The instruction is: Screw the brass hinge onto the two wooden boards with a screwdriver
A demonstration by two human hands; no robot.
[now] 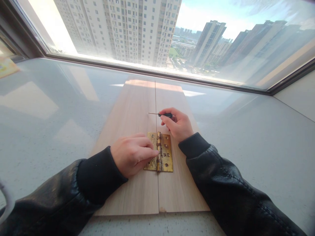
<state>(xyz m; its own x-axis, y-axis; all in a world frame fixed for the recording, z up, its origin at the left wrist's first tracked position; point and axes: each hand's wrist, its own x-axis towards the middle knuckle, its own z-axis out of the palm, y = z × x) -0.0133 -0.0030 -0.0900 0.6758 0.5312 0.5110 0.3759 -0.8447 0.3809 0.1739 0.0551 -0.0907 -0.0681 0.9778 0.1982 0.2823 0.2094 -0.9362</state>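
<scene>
A brass butt hinge (168, 149), worn and dark in spots, lies spread flat across the seam between two pale wooden boards. Its right leaf shows several holes, some with what look like screw heads in them. My left hand (133, 153) rests over the left leaf, thumb against the hinge barrel. Its fingers are closed and bent down, and whatever the fingertips hold, if anything, is hidden. Above the hinge, my right hand (177, 123) grips a small screwdriver (166, 115) by its black handle. The thin shaft points left across the seam, apart from the hinge.
Under the left board (130, 105) and right board (169, 101) is a speckled white sill (246, 137). A large window (157, 68) with a dark frame borders the far side, with tall buildings outside. A white curved object (7, 200) shows at the lower left edge.
</scene>
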